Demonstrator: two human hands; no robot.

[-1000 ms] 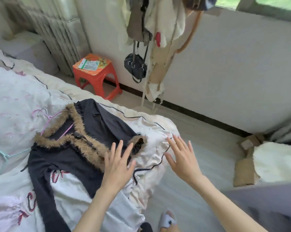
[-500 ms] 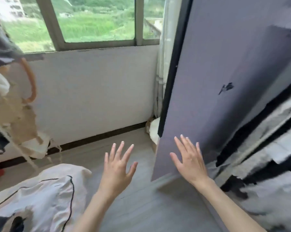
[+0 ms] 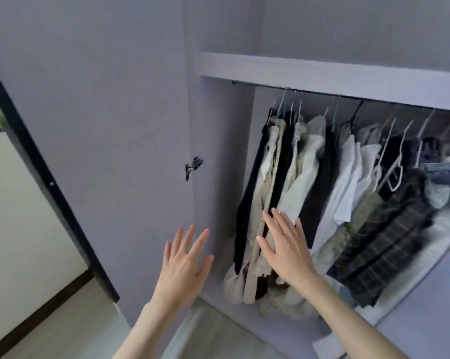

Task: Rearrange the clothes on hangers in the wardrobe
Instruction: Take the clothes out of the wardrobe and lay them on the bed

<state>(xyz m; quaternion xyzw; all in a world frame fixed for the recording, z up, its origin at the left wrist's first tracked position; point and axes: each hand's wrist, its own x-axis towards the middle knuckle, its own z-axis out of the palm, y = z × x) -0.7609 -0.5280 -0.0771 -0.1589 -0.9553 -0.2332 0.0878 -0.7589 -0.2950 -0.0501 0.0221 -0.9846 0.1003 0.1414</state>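
the right hand (image 3: 283, 244) covers the lower part of the cream hanging garments (image 3: 291, 177). the dark plaid skirt (image 3: 384, 242) and grey folded jeans (image 3: 441, 169) are blurred, cut by the right edge.

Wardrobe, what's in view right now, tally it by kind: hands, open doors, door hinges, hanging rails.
Hands: 2 (left hand, right hand)
Open door: 1
Hinge: 1
Hanging rail: 1
Total: 5
The clothes on hangers overlap too much to count.
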